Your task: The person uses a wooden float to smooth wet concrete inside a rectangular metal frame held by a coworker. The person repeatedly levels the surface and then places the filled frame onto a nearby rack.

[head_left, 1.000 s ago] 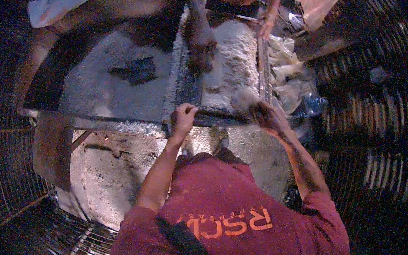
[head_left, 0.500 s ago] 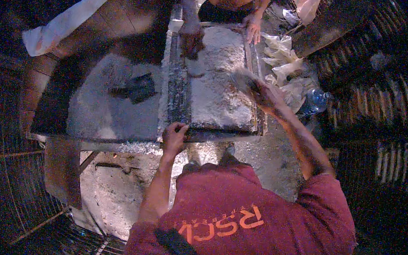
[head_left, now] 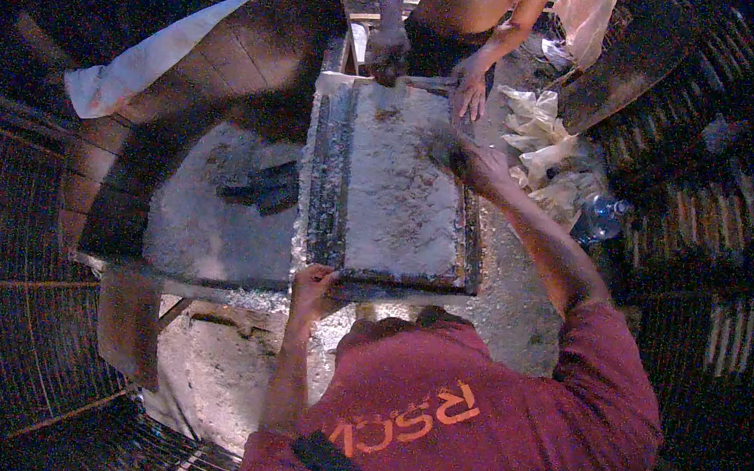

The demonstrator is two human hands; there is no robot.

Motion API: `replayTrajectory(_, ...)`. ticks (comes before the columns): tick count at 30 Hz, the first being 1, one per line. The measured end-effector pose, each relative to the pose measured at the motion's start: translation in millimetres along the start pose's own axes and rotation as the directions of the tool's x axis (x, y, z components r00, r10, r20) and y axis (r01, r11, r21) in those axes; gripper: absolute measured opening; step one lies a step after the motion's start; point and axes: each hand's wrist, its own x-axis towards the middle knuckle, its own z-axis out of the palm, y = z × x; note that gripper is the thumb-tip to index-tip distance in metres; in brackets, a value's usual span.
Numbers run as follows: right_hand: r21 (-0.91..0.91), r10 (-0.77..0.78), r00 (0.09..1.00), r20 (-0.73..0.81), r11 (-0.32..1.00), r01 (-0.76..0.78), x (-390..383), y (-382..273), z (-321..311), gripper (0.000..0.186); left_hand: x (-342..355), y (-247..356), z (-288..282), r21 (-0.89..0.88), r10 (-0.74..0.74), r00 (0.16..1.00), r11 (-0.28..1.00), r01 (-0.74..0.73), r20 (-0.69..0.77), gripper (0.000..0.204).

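A long shallow tray (head_left: 465,271) with dark edges holds a layer of pale, crumbly material (head_left: 403,202). My left hand (head_left: 312,289) is closed on the tray frame's near left corner, fingers pinched over the rim. Over the right half of the layer, toward its far end, my right hand (head_left: 483,169) grips a dark, flat object (head_left: 445,146), too smeared by motion to name. Across the tray stands a bare-chested co-worker. One of that person's hands (head_left: 387,58) is at the far left corner, and the other hand (head_left: 472,88) rests at the far right corner.
Left of the tray, a wide wooden trough (head_left: 98,159) holds more pale material, with dark block-like pieces (head_left: 264,186) on it. Crumpled pale plastic bags (head_left: 537,133) and a clear bottle (head_left: 604,216) lie at the right. Slatted walls (head_left: 715,214) stand around.
The co-worker's hand has drawn back from over the pale layer to the tray's far edge. The layer looks flatter. My right hand has shifted slightly; my left keeps the near corner.
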Motion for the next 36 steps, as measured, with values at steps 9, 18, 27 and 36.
replayTrajectory(9, 0.213, 0.179, 0.966, -0.185, 0.967, -0.139, 72, 17, 17, 0.026, -16, 51, 3, -0.175, -0.176, 0.982, 0.967, 0.185, 0.068, 0.019)
replayTrajectory(18, 0.203, 0.103, 0.994, -0.02, 0.974, -0.097, 81, 54, 40, 0.023, -19, 74, 12, 0.088, -0.172, 0.985, 0.981, 0.17, 0.016, 0.017)
replayTrajectory(27, 0.221, 0.06, 0.998, 0.017, 0.973, -0.062, -83, -55, -33, 0.031, -18, 76, 9, 0.28, -0.069, 0.996, 0.959, 0.05, 0.06, 0.019)
replayTrajectory(36, 0.304, 0.225, 0.963, 0.145, 0.917, -0.26, -163, -111, 27, 0.048, -9, 64, -1, 0.443, 0.2, 0.97, 0.864, -0.241, 0.138, 0.023)
